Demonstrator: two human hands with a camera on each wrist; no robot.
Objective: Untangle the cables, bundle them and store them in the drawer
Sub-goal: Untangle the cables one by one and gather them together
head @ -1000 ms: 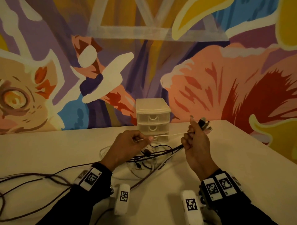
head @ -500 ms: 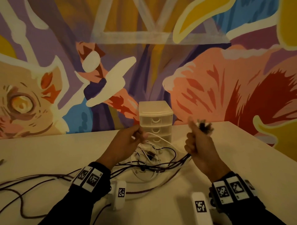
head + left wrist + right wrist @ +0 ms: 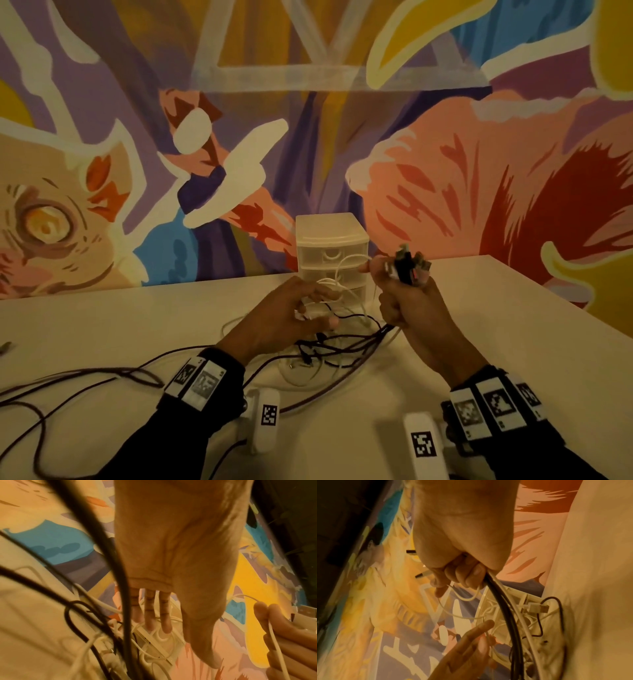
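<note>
The cables [image 3: 342, 346] lie tangled at centre frame on the table [image 3: 102, 325], before the drawer unit [image 3: 331, 253]. The right hand [image 3: 407, 301], fisted, grips their gathered plug ends upright. The left hand [image 3: 291, 315], fingers loosely spread, hovers over white strands.

Left hand [image 3: 171, 561] reaches, fingers [image 3: 149, 615] straight, toward tangled cables [image 3: 96, 626] before the drawers [image 3: 164, 646].

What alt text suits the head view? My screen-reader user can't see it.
A right hand grips a bundle of cable plugs above a table while the left hand, fingers extended, reaches into tangled cables. A small drawer unit stands behind, before a mural.
</note>
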